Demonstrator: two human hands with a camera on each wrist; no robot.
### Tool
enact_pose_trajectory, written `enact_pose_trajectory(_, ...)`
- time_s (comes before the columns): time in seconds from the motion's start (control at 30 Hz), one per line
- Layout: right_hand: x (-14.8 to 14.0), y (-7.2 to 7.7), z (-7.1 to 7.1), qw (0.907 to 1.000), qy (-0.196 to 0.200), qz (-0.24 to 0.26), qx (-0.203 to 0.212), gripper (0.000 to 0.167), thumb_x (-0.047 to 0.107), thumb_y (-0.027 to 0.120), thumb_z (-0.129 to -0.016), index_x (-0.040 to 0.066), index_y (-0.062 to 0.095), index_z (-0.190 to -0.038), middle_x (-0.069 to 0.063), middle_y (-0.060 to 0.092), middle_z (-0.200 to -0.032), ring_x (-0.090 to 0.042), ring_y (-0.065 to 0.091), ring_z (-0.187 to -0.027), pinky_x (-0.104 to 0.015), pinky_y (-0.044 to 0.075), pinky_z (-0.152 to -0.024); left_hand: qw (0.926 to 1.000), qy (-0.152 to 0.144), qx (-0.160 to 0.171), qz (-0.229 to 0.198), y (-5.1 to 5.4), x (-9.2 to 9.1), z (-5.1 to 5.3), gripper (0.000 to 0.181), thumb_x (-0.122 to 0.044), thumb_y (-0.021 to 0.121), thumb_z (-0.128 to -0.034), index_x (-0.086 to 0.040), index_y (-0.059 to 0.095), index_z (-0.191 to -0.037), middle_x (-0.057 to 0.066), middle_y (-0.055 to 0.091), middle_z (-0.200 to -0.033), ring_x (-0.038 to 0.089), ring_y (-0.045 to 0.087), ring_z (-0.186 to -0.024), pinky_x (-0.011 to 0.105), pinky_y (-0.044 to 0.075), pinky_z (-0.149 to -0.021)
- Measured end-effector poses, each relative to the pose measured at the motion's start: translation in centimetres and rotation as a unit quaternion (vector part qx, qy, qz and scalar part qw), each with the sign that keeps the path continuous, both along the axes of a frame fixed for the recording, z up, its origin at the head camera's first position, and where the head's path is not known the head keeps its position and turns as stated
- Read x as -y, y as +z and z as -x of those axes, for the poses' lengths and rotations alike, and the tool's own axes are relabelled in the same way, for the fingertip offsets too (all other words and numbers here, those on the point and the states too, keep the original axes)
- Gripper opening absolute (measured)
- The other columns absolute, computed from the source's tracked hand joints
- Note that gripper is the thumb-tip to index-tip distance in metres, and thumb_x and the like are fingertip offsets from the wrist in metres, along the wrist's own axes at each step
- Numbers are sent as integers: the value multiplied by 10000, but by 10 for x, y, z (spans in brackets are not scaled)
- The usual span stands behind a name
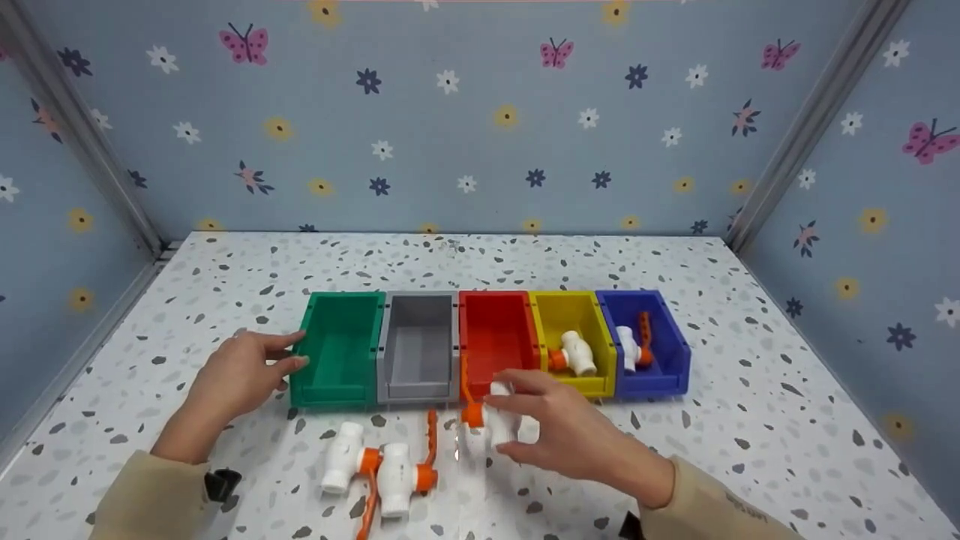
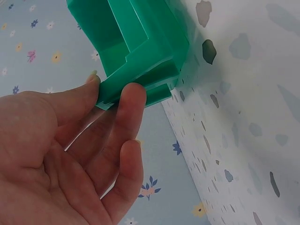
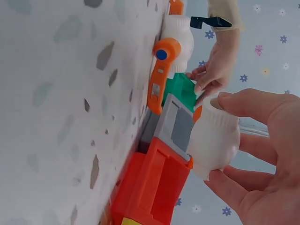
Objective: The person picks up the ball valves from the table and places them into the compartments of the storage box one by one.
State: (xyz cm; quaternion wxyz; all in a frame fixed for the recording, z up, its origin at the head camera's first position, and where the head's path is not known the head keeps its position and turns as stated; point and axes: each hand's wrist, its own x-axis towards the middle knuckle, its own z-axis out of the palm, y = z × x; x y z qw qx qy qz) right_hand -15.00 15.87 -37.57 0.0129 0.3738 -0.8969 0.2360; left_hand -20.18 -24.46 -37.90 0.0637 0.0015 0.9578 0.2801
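My right hand (image 1: 566, 431) pinches a white valve (image 1: 504, 416) with an orange handle just in front of the red bin (image 1: 495, 330). In the right wrist view, thumb and fingers hold the white body (image 3: 214, 138) by its ends. My left hand (image 1: 238, 375) grips the left side edge of the green bin (image 1: 337, 390); the left wrist view has thumb and fingers (image 2: 131, 105) on the green wall (image 2: 164, 61). Two more white valves with orange handles (image 1: 343, 459) (image 1: 396, 480) lie side by side on the table in front of the green and grey bins.
Five bins stand in a joined row. The grey bin (image 1: 418, 391) is beside the green one. One valve (image 1: 577, 354) lies in the yellow bin (image 1: 600, 386), another (image 1: 627, 349) in the blue bin (image 1: 660, 384). Patterned walls (image 1: 480, 135) enclose the speckled table (image 1: 262, 262).
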Motion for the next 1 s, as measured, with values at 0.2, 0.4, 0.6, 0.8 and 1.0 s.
enact_pose_trajectory(0.2, -4, 4, 8, 9989, -199, 58, -417, 505, 311, 823, -841, 171, 685, -1306, -34, 541, -1416, -229, 520, -1258, -393, 493, -983, 10000, -26, 15, 16, 1, 0, 1, 558, -280, 632, -996, -100, 455, -1494, 258, 579, -1200, 186, 682, -804, 316, 481, -632)
enact_pose_trajectory(0.4, -5, 5, 21, 9961, -540, -37, -693, 491, 300, 838, -822, 163, 706, -1275, -75, 550, -1409, -258, 506, -1275, -419, 477, -1002, 10000, 1, 84, 17, 0, 1, 2, 567, -290, 630, -998, -103, 445, -1500, 264, 584, -1224, 187, 681, -812, 314, 495, -643)
enact_pose_trajectory(0.6, 0, 4, 41, 9936, -804, -165, -771, 505, 287, 848, -811, 143, 706, -1273, -104, 562, -1387, -286, 497, -1284, -566, 271, -1131, 10000, 14, 83, 10, 1, 0, 1, 565, -280, 634, -995, -102, 447, -1498, 256, 577, -1207, 203, 682, -819, 320, 501, -648)
enact_pose_trajectory(0.8, 5, 3, 61, 9934, -821, -231, -768, 489, 261, 832, -824, 116, 703, -1272, -125, 565, -1384, -297, 503, -1285, -524, 242, -1156, 9999, 44, 111, 40, 1, 0, 1, 569, -284, 638, -992, -104, 448, -1498, 251, 572, -1212, 207, 679, -832, 330, 504, -658)
enact_pose_trajectory(1.0, 9, -2, 76, 9941, -911, -389, -434, 505, 268, 814, -845, 152, 677, -1317, -76, 537, -1412, -238, 481, -1274, -390, 428, -1051, 9998, 111, 171, -5, 0, 0, 0, 568, -285, 637, -994, -110, 447, -1500, 247, 539, -1201, 205, 671, -832, 319, 495, -647)
